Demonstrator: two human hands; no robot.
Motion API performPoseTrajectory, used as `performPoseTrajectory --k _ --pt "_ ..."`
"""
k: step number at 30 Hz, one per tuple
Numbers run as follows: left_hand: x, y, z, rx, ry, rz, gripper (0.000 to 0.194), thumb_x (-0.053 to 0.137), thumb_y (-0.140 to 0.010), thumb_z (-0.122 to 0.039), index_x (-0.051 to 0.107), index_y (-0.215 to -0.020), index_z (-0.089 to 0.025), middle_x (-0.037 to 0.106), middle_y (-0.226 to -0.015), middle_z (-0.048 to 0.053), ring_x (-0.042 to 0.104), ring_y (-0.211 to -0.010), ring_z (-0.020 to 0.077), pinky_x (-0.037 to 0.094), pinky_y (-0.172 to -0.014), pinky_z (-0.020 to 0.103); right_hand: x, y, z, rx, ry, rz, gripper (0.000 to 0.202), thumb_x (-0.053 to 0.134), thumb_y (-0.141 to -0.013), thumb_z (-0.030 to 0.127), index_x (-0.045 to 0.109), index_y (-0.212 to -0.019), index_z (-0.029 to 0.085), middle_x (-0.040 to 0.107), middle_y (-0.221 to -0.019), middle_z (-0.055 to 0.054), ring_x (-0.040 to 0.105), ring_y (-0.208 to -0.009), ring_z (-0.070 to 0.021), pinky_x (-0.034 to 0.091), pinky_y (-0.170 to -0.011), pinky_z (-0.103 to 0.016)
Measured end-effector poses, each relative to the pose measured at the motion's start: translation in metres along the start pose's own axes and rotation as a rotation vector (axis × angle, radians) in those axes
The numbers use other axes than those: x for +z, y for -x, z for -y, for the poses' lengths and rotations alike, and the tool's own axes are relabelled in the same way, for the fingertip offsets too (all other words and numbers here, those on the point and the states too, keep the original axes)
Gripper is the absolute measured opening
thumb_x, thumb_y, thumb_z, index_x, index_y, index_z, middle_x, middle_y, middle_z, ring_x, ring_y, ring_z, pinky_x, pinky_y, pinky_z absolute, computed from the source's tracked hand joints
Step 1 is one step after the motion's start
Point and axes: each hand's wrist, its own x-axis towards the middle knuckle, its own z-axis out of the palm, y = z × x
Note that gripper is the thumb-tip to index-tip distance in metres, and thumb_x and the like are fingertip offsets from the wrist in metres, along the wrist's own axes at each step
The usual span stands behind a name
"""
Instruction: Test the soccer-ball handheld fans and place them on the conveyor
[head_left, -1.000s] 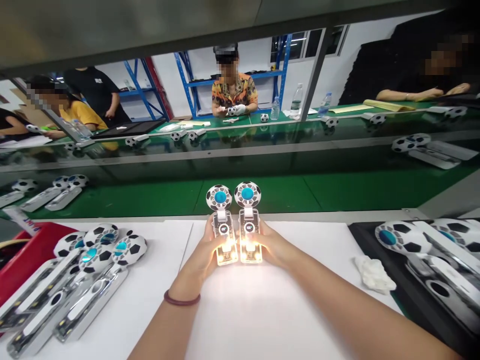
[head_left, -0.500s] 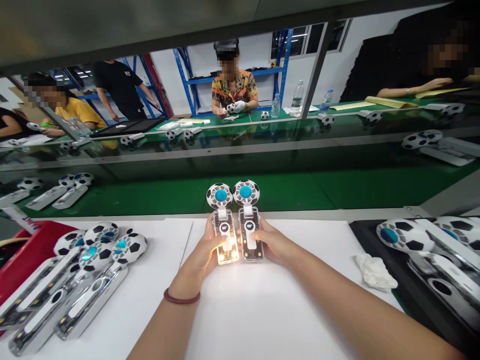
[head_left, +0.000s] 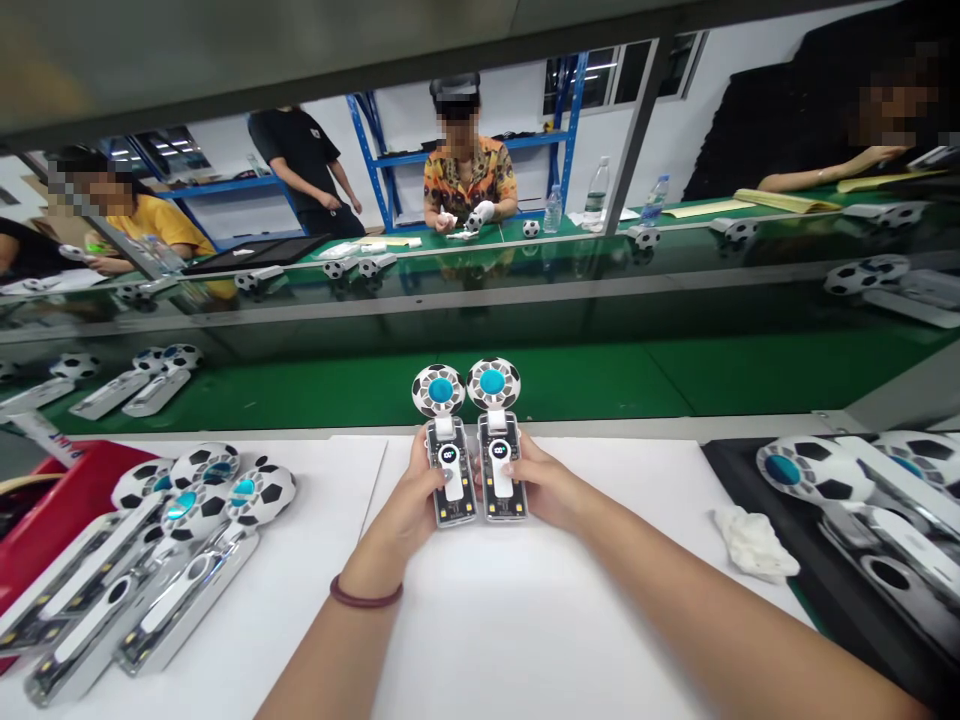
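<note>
Two handheld fans with round soccer-ball heads, blue centres and clear bodies stand side by side above the white work surface. My left hand (head_left: 405, 497) is wrapped round the left fan (head_left: 448, 440), its thumb on the white front strip. The right fan (head_left: 498, 437) is gripped by my right hand (head_left: 553, 487), thumb likewise on the strip near the display. Both round displays are lit and appear to read 100. No lamp glow shows on either body. The fingers behind the fans are hidden.
More soccer-ball fans (head_left: 196, 510) lie at the left beside a red bin (head_left: 64, 500). Crumpled white cloth (head_left: 756, 543) and a black tray (head_left: 731, 470) holding fans are at the right. Beyond runs a green conveyor belt (head_left: 600, 385) carrying fans; several people sit or stand past it.
The bright warm lights on the left fan's body have gone out. Both hands stay in place. Fans on the belt have shifted slightly right, and a standing person in the back has moved right.
</note>
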Motion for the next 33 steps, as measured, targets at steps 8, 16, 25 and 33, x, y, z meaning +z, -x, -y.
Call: performPoseTrajectory --k 8,16,25,33 --pt "0.0038 0.0011 -0.0012 0.023 -0.018 0.009 0.058 0.059 -0.067 -0.013 0.034 -0.118 -0.026 0.061 -0.086 0.002 0.062 -0.073 0.0203 0.051 -0.063 0.033 0.0017 -0.0005 0.0016 0.006 -0.034 -0.010 0.064 0.062 -0.056 0.017 0.037 -0.114 0.023 0.063 -0.090 -0.003 0.061 -0.079 -0.0227 0.048 -0.073 -0.038" --pt "0.0027 0.0005 -0.0006 0.031 0.008 0.033 0.064 0.064 -0.064 -0.016 0.031 -0.119 -0.027 0.062 -0.085 0.001 0.064 -0.074 0.0209 0.051 -0.063 0.031 0.0002 -0.0026 0.0006 -0.013 -0.063 0.024 0.063 0.060 -0.056 0.015 0.036 -0.114 0.022 0.064 -0.086 -0.003 0.061 -0.076 -0.0230 0.047 -0.071 -0.039" --pt "-0.0011 -0.0002 0.0020 0.015 -0.004 0.062 0.072 0.068 -0.064 -0.014 0.029 -0.122 -0.029 0.062 -0.090 0.001 0.063 -0.079 0.0200 0.051 -0.067 0.030 0.0028 -0.0004 0.0042 0.021 -0.041 -0.014 0.066 0.061 -0.054 0.015 0.036 -0.114 0.023 0.064 -0.086 -0.002 0.062 -0.077 -0.0230 0.047 -0.073 -0.038" --pt "-0.0009 -0.0001 0.0018 0.030 -0.007 0.053 0.065 0.068 -0.065 -0.014 0.032 -0.117 -0.028 0.061 -0.090 0.001 0.063 -0.079 0.0197 0.050 -0.066 0.030 0.0032 -0.0012 0.0036 0.022 -0.082 -0.042 0.064 0.065 -0.054 0.016 0.038 -0.111 0.023 0.064 -0.087 -0.002 0.062 -0.078 -0.0226 0.049 -0.072 -0.039"
